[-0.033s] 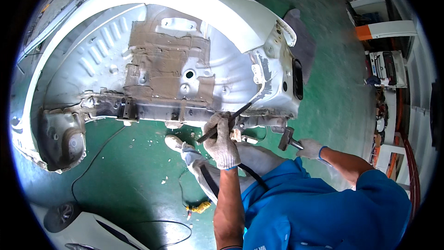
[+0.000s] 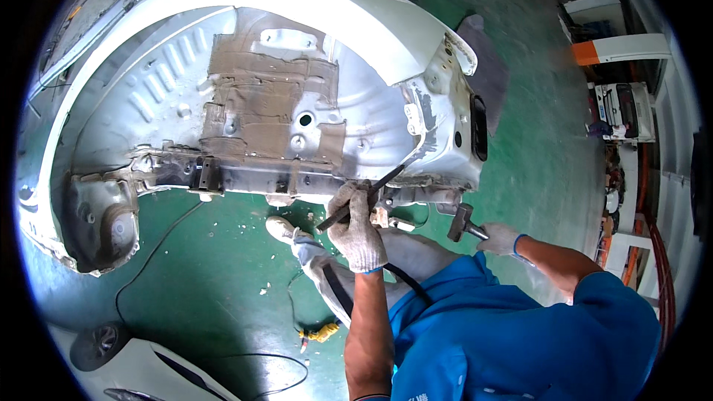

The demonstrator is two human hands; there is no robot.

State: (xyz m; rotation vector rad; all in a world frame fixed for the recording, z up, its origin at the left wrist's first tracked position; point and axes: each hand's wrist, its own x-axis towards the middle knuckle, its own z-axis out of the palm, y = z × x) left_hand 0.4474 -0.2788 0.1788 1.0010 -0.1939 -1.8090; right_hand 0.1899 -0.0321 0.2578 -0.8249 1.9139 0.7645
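Observation:
My left hand [image 2: 358, 234], in a pale knitted work glove, is closed around a dark metal chisel-like bar [image 2: 388, 177]. The bar slants up to the right, and its far end meets the lower edge of a white car body panel [image 2: 386, 37] near a grey-smeared seam. Off to the right, my right hand [image 2: 500, 239], gloved too, grips the handle of a hammer [image 2: 460, 223]. The hammer's blocky head is apart from the bar, right of its back end. Brown sealing pads [image 2: 256, 96] cover part of the panel's bare silver inner side [image 2: 160, 74].
A dark metal rail [image 2: 252, 178] runs along the panel's near side. On the green floor [image 2: 223, 252] lie black cables, white flakes and a yellow tool [image 2: 321, 333]. At the lower left is a white car [image 2: 163, 371]. Shelving and an orange-white beam [image 2: 627, 47] stand right.

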